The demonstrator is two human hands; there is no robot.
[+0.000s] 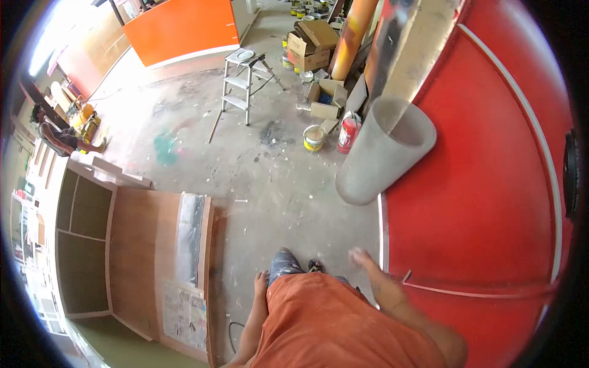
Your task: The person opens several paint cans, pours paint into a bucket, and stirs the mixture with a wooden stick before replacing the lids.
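Right hand [368, 270]: your fingers spread, empty, near red panel [478, 202].
Left hand [261, 283]: grip unclear.
Risk: your swing could tip gray tube [383, 153].

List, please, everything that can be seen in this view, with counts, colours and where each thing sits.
Curved panel: one, red with a white trim line, right side.
Tube: one, grey, leaning against the red panel.
Step ladder: one, white, top centre on the floor.
Paint can: one, yellow, open, left of the tube.
Fire extinguisher: one, red, beside the paint can.
Cardboard boxes: several, brown, top centre.
Orange board: one, orange, top left.
Wooden cabinet: one, brown, open shelves, lower left.
Floor: grey concrete, stained.
Left hand: hanging by the person's side, holding nothing.
Right hand: blurred, beside the red panel's edge, holding nothing.
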